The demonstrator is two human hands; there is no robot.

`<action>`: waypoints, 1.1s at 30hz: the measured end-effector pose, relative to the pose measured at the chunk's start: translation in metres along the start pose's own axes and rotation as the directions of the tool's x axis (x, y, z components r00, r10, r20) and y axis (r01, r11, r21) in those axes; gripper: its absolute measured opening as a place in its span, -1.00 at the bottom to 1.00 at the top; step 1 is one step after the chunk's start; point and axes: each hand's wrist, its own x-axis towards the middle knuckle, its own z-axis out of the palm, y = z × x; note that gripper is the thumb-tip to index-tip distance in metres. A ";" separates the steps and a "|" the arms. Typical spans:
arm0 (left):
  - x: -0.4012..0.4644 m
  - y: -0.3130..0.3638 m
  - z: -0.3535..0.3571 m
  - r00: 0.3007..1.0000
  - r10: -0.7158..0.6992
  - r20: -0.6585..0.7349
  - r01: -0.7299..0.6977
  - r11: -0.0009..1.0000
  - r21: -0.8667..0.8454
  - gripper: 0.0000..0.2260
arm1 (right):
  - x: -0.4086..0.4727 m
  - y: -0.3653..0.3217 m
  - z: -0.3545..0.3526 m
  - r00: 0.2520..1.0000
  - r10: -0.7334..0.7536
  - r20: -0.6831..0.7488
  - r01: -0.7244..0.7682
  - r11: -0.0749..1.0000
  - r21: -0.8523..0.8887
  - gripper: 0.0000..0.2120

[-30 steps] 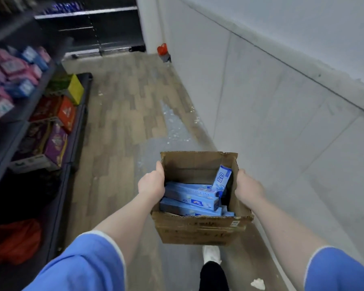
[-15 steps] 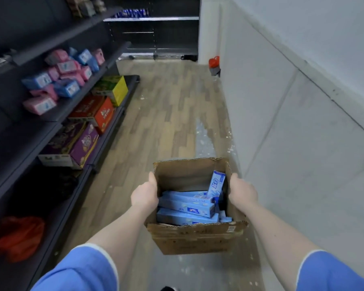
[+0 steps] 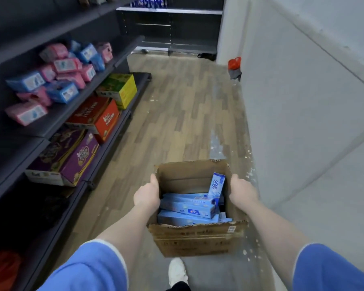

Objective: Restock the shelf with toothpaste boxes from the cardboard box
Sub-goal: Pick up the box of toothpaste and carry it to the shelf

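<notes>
An open brown cardboard box is carried above the floor in front of me. My left hand grips its left wall and my right hand grips its right wall. Inside lie several light-blue toothpaste boxes stacked flat, and one toothpaste box stands on end against the right side. A dark shelf unit runs along the left of the aisle.
The shelves hold pink and blue packs, a purple carton, an orange carton and a yellow-green carton. A white wall bounds the right. An orange bag sits far ahead. My white shoe steps below the box.
The view has swung left and advanced down the aisle, so more of the shelf unit shows. Both hands keep the same hold on the cardboard box. A foot has come forward.
</notes>
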 end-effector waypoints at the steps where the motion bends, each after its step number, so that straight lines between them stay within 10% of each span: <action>1: 0.020 -0.001 -0.009 1.000 -0.009 -0.003 0.009 1.000 -0.008 -0.33 | 0.021 -0.009 -0.008 1.000 -0.010 -0.006 0.010 1.000 0.002 -0.73; 33: 0.519 0.051 -0.217 0.833 -0.546 -0.088 0.521 0.828 -0.206 -0.31 | 0.644 -0.224 -0.221 0.816 -0.578 0.013 0.572 0.804 -0.159 -0.76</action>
